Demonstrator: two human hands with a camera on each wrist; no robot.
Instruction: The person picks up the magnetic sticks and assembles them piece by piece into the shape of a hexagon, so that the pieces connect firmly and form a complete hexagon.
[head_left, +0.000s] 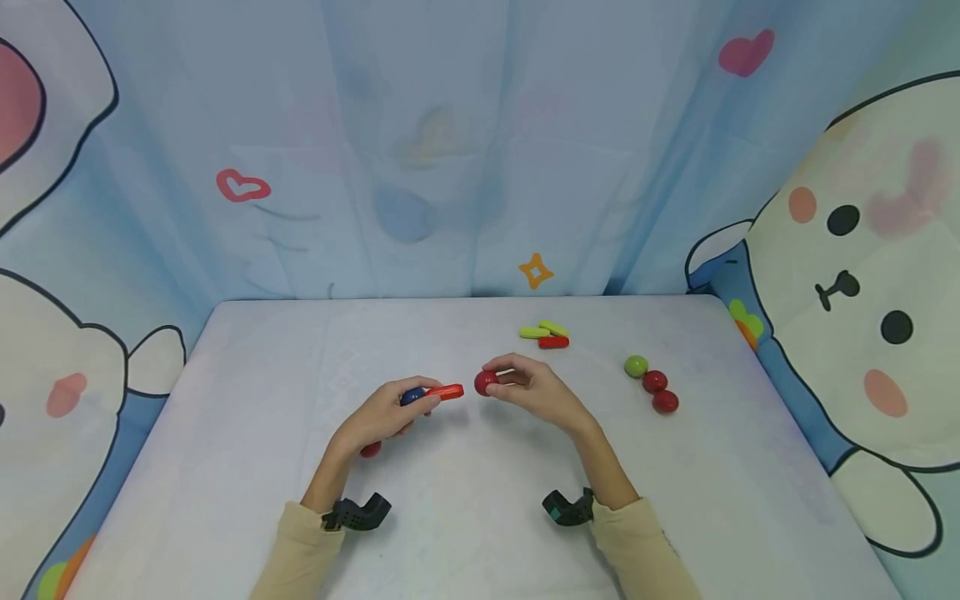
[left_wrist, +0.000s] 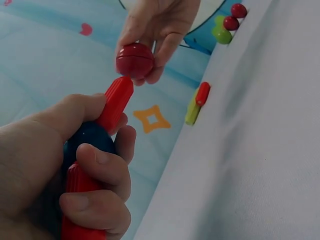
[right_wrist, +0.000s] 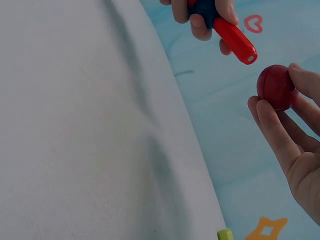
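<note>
My left hand [head_left: 392,410] grips a blue ball [head_left: 412,396] with a ridged red rod [head_left: 447,392] sticking out of it toward the right. In the left wrist view a second red rod [left_wrist: 82,225] runs below the blue ball, under the curled fingers. Another red ball [head_left: 371,450] peeks out beneath the left wrist; what it joins is hidden. My right hand [head_left: 536,389] pinches a seamed red ball [head_left: 485,382] between thumb and fingertips. This ball is close to the rod's free tip; a small gap separates them in the right wrist view.
Toward the back of the white table [head_left: 465,517] lie two yellow-green rods [head_left: 535,332] and a red rod [head_left: 553,342]. Farther right, a green ball [head_left: 636,367] and two red balls [head_left: 655,381] sit in a row. A blue patterned curtain [head_left: 450,167] hangs behind the table.
</note>
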